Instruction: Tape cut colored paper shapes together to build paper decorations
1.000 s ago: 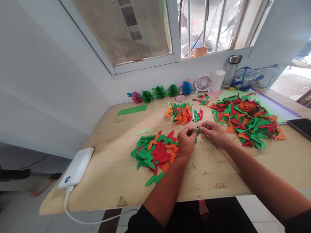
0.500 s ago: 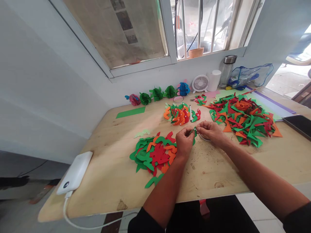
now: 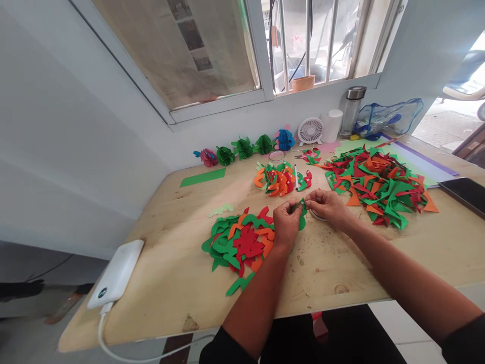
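Observation:
My left hand is closed on a green paper cutout, which hangs down past the fingertips. At its top edge my right hand pinches finger and thumb together, close against the left fingertips. A small pale bit shows there, too small to name. Under the right hand lies a round ring-shaped thing, mostly covered. Left of my left hand spreads a pile of green, red and orange wavy paper cutouts. Beyond my hands is a bunch of similar cutouts with small white patches, a white pen beside it.
A big heap of paper scraps lies to the right, near a black phone. Along the wall stand folded paper figures, a small white fan and a glass bottle. A white power bank with cable sits front left.
Both hands stay together at almost the same spot. The green cutout has tilted slightly between the fingers, and the whole view has shifted a little.

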Demonstrator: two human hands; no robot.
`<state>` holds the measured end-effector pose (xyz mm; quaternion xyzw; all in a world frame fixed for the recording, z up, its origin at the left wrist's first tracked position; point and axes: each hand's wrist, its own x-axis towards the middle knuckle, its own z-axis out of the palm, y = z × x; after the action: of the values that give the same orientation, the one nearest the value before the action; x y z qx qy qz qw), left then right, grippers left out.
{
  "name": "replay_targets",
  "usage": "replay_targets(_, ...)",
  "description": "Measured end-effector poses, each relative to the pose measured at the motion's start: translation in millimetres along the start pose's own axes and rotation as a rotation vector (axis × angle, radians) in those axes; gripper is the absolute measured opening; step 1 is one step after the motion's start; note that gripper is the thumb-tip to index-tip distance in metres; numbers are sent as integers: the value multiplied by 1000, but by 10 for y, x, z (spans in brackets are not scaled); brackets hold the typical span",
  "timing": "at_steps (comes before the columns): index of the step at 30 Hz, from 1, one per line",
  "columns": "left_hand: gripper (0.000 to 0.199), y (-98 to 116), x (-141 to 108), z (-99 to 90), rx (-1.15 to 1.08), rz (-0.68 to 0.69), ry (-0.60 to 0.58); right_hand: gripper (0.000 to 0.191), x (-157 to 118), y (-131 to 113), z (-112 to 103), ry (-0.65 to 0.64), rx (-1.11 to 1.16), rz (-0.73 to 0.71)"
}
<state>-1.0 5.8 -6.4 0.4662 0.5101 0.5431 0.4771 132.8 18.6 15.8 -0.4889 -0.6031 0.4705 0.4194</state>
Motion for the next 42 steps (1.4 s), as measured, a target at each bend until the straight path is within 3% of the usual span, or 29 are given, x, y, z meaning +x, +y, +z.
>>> replay_targets(8, 23, 99, -38, -2, -42, -103, 1, 16, 8, 131, -28, 6, -223, -164)
replay_targets(14, 19, 99, -29, -9, -83, -122, 27, 14, -17, 52, -19, -28, -165, -190)
replay_targets(24, 17, 86, -34, 1, -48, -46, -5, 15, -26, -16, 14, 38, -164, -148)
replay_targets(42, 19, 106, -56, 8, -48, -74, -10, 15, -5, 91, 11, 85, -316, -145)
